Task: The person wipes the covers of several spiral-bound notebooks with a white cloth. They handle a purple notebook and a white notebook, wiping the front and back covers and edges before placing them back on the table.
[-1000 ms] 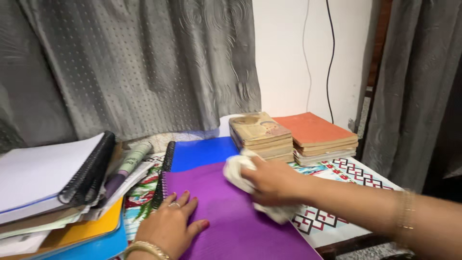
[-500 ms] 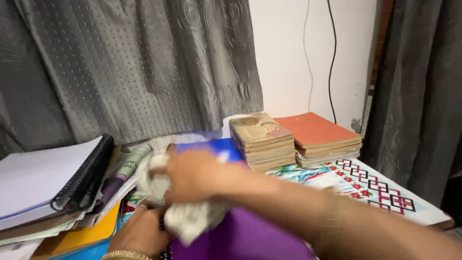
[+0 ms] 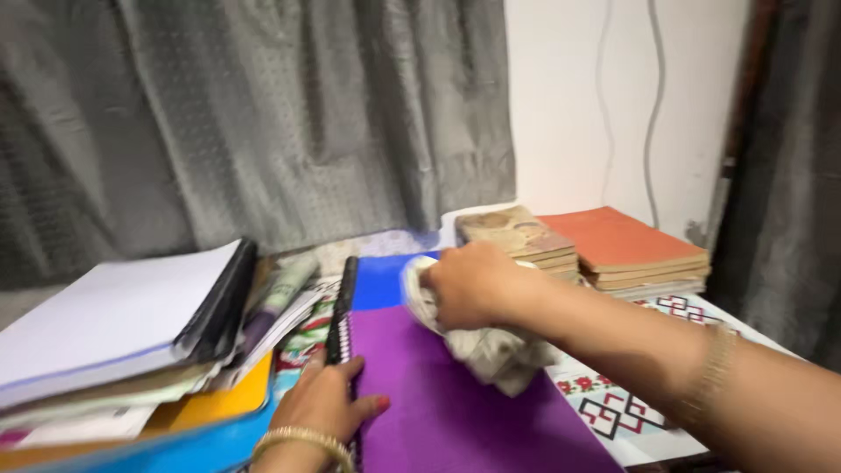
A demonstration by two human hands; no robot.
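Note:
My right hand grips a crumpled white cloth and presses it on the far part of a purple spiral notebook. A blue notebook lies under the purple one, its far end showing. My left hand, with a gold bangle on the wrist, rests flat on the purple notebook's spiral edge, fingers spread. The frame is blurred by motion.
A stack of spiral notebooks, papers and folders sits at the left. Two low piles of old books, tan and orange, stand at the back right on a patterned tablecloth. Grey curtains hang behind.
My right hand swept the cloth left across the purple notebook, then back to its upper middle. The view has shifted so the books sit further right.

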